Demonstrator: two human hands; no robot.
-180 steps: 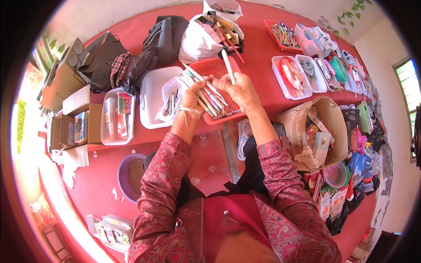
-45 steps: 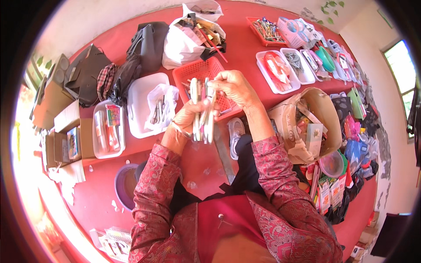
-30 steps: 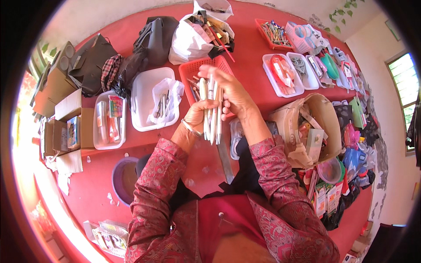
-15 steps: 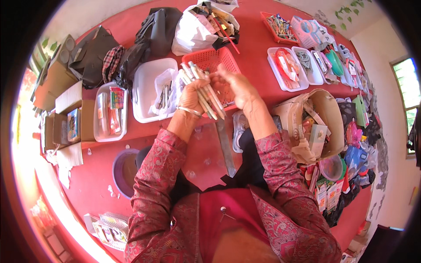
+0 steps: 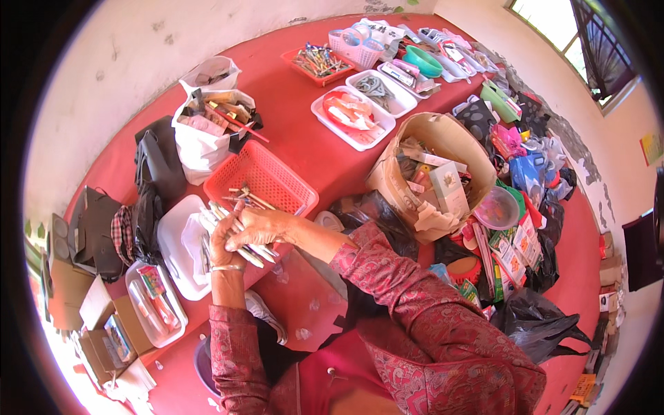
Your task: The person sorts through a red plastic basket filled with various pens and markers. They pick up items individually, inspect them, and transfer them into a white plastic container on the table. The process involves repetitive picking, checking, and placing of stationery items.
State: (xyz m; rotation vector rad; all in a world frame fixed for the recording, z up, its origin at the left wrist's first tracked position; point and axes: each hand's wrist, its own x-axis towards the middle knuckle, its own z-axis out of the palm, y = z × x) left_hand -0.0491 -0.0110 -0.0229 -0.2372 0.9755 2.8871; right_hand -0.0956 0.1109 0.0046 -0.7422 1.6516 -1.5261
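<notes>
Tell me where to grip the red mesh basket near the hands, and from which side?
Probably grip the red mesh basket by its near-right rim, coming from above: that edge is bare. The left hand holds a bundle of pens, the right hand rests on it over the near-left corner, and a white bag crowds the far-left side.

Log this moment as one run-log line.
left hand: grips bundle of pens | right hand: on the bundle | under hands: red basket, a few pens inside | left of it: white tray | surface: red floor
</notes>
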